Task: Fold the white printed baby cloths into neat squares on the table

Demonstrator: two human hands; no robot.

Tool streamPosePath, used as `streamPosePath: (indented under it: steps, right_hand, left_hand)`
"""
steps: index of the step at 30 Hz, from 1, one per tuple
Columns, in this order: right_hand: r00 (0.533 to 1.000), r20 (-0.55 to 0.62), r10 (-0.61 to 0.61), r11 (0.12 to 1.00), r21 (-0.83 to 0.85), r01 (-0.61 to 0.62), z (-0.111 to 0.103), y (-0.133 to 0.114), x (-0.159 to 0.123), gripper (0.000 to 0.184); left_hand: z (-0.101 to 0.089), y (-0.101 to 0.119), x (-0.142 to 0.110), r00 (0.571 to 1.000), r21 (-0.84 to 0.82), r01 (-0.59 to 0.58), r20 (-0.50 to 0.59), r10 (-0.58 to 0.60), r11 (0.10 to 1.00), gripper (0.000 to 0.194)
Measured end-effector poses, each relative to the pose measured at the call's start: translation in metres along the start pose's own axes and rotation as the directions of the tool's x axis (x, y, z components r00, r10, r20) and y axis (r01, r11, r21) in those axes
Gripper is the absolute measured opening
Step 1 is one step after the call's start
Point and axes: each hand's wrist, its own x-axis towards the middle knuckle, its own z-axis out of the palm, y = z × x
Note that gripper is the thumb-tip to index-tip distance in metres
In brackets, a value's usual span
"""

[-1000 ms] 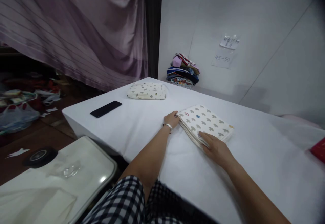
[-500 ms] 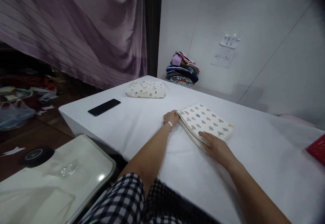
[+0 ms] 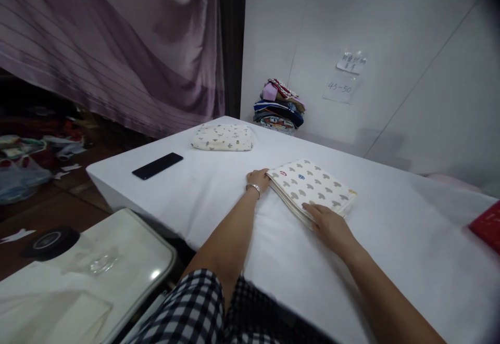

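A folded cream cloth with grey leaf print point(image 3: 312, 185) lies on the white table point(image 3: 219, 188). My left hand point(image 3: 258, 178), with a bracelet at the wrist, grips the cloth's left corner with its fingers tucked under the edge. My right hand point(image 3: 327, 221) rests on the cloth's near corner, fingers curled over the stacked edges. Both hands touch the same cloth, one at each end of its near-left side.
A second folded patterned cloth point(image 3: 222, 138) and a black phone point(image 3: 157, 165) lie further left on the table. A pile of coloured clothes point(image 3: 279, 105) sits at the wall. A red thing point(image 3: 487, 225) is at the right edge. A white side surface point(image 3: 89, 271) holds a tape roll point(image 3: 45, 241).
The view has shifted slightly; both hands and the cloth have slid a little to the left on the table. The grips look the same.
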Motion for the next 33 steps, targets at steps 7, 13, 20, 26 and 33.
streamPosePath:
  steps: [7, 13, 20, 26, 33]
  right_hand:
    - [1.0, 0.015, 0.003, 0.999, -0.034, -0.002, 0.005, -0.002, -0.002, 0.065]
    - [1.0, 0.003, 0.013, 0.994, -0.111, -0.013, 0.011, 0.001, 0.0, 0.061]
    - [1.0, 0.007, 0.021, 0.995, -0.101, -0.021, 0.004, -0.006, 0.001, 0.052]
    - [1.0, -0.011, 0.006, 0.997, -0.083, -0.007, 0.012, -0.005, 0.003, 0.049]
    - [0.997, 0.075, -0.008, 0.998, 0.07, 0.003, -0.007, -0.009, -0.003, 0.055]
  left_hand:
    - [0.001, -0.003, 0.003, 0.999, -0.007, 0.028, 0.021, -0.028, 1.0, 0.036]
    - [-0.001, -0.001, 0.002, 1.0, 0.006, 0.014, 0.019, -0.014, 1.0, 0.036]
    - [-0.01, 0.007, -0.005, 0.998, -0.002, -0.038, -0.043, 0.038, 0.999, 0.045]
    - [0.005, 0.044, -0.035, 0.863, 0.088, -0.475, -0.146, 0.484, 0.875, 0.039]
    - [0.025, 0.053, -0.047, 0.787, 0.178, -0.608, 0.007, 0.617, 0.774, 0.037]
